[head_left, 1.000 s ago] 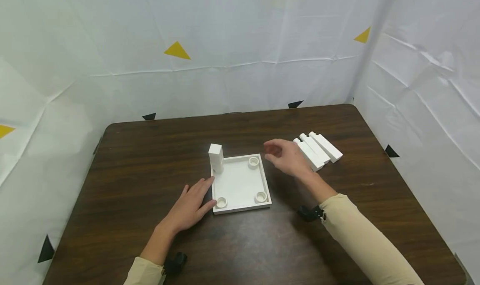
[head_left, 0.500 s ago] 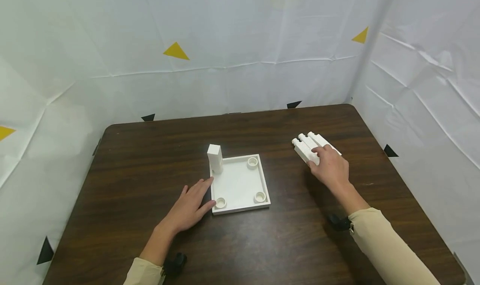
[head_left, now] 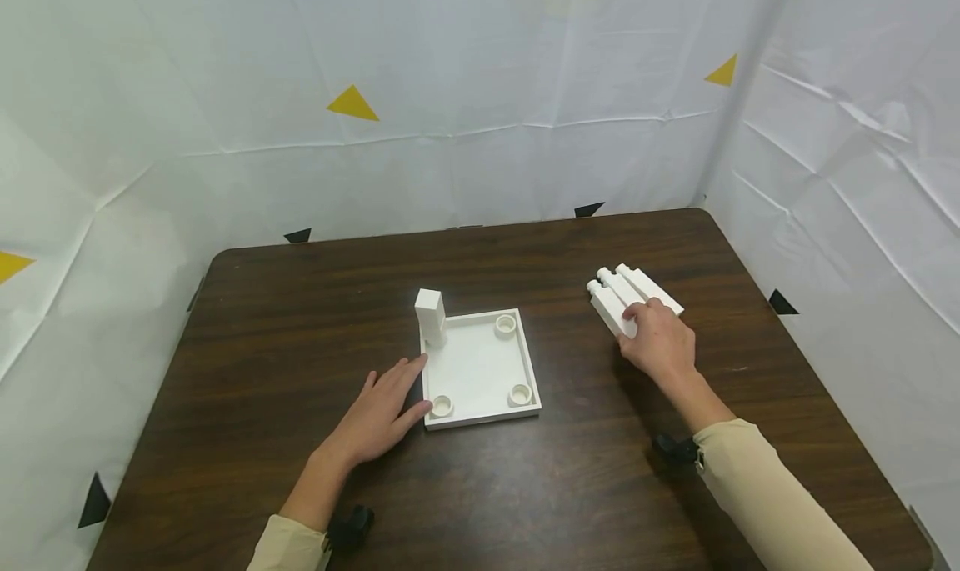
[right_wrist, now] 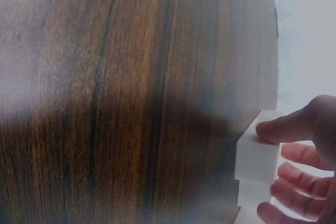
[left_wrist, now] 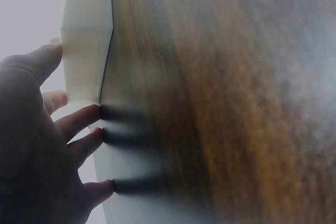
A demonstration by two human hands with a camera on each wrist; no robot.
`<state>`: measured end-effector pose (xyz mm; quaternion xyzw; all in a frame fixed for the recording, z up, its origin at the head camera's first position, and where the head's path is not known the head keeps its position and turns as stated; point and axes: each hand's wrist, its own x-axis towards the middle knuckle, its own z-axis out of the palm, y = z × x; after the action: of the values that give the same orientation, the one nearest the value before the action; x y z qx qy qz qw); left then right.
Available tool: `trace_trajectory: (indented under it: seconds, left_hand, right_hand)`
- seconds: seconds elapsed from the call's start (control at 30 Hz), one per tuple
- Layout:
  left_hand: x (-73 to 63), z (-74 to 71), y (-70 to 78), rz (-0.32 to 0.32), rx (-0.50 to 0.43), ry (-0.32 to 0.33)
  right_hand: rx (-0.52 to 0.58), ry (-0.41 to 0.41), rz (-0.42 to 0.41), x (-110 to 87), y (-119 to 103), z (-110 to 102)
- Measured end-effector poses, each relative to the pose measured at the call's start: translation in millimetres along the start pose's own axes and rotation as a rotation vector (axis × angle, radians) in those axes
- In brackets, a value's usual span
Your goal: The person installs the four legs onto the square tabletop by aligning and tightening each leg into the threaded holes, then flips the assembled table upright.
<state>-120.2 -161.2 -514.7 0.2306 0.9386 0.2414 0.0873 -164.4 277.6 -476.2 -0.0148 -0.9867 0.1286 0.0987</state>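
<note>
A white square tabletop panel [head_left: 480,363] with raised edges lies on the table, round sockets in three corners. At its far left corner a white table leg [head_left: 431,314] stands upright. My left hand [head_left: 378,413] rests beside the panel with spread fingers, thumb and fingertips at its left edge; the left wrist view shows the thumb [left_wrist: 47,59] against the side. On the right, my right hand [head_left: 663,342] pinches the near end of the leftmost lying leg [head_left: 609,308], thumb on its left side. In the right wrist view this leg [right_wrist: 256,161] sits between thumb and fingers.
Two more white legs, a middle one [head_left: 619,288] and a right one [head_left: 651,286], lie side by side against the held leg, knobbed ends pointing away. The dark wooden table [head_left: 315,321] is bordered by white sheeting [head_left: 465,171] at the back and sides.
My right hand has moved right from beside the panel to the lying legs and now pinches the leftmost one. The left hand stays at the panel's edge.
</note>
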Motion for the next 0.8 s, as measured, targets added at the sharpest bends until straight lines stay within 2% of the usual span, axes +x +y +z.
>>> trace_trajectory:
  seconds: [0.13, 0.57, 0.7, 0.8]
  left_hand:
    - [-0.2, 0.4, -0.6, 0.001, 0.002, 0.003]
    - [-0.2, 0.9, -1.0, 0.01, 0.004, 0.003]
    - [-0.4, 0.7, -1.0, 0.013, 0.006, 0.004]
    - [-0.6, 0.1, -0.5, 0.012, 0.003, 0.007]
  right_hand:
    - [-0.012, -0.023, 0.013, -1.7, -0.3, -0.4]
    - [0.025, -0.006, -0.004, -6.8, 0.1, -2.0]
    - [0.074, 0.019, -0.005, -3.6, -0.7, -5.0]
    - [0.155, 0.06, -0.018, 2.7, -2.5, -6.7]
